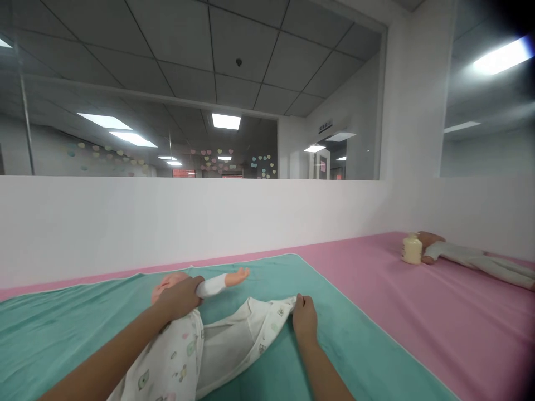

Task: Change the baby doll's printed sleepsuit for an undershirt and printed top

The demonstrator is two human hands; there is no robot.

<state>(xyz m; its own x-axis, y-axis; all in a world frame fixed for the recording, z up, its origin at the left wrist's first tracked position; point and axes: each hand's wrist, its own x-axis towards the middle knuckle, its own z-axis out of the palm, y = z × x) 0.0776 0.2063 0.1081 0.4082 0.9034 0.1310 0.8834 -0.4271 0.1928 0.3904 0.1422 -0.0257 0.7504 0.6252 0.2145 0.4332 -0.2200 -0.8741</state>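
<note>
A baby doll (170, 280) lies on a teal cloth (292, 273), one arm in a white sleeve (212, 285) stretched out to the right. My left hand (180, 298) is closed at the doll's shoulder, around the upper end of that sleeve; its fingertips are partly hidden. White baby clothing (171, 362) with small coloured prints covers the doll's body. Its open side (259, 326) is pulled out to the right, with the plain inner face showing. At the far corner of this side, my right hand (305, 317) pinches the fabric between thumb and fingers.
Beneath the teal cloth is a pink covering (359, 262). A cream pump bottle (412, 249) stands at the right, beside a second doll (472, 259) in pale clothing. A low white wall (188, 220) with windows above runs along the back.
</note>
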